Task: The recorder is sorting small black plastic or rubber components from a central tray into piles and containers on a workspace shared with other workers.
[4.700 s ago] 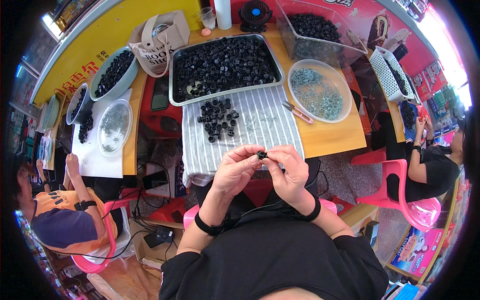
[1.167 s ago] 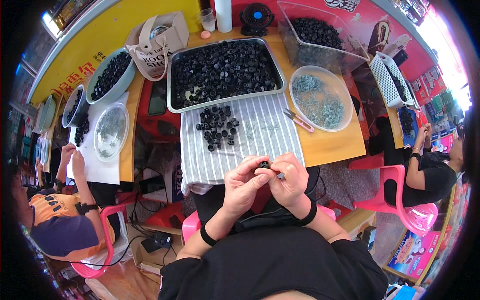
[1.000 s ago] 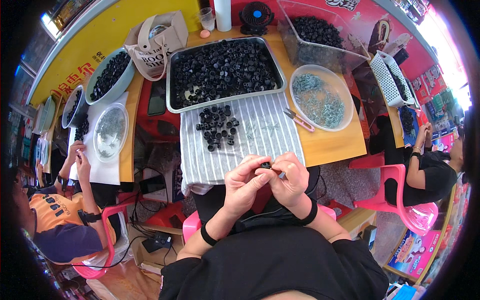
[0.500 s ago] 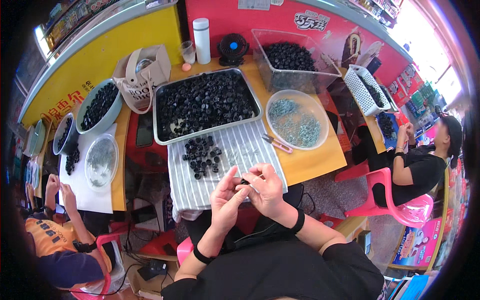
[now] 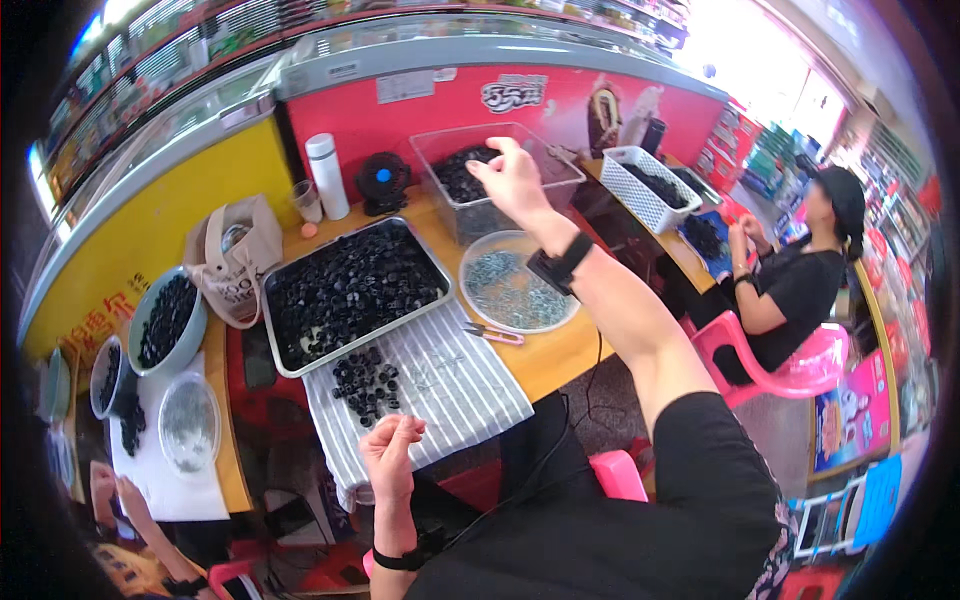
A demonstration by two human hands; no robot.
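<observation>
R hand (image 5: 508,185) out over the clear bin (image 5: 488,218), thumb & finger parted, nothing visible betw. them. L hand (image 5: 391,448) curled tight nr the striped cloth (image 5: 450,415); can't tell if it's gripping anything. Loose blk caps (image 5: 366,388) sit on the cloth. Risk: a low R arm could snag the round tub (image 5: 522,329), spilling metal bits (image 5: 505,285); a tugged cloth could scatter caps.
</observation>
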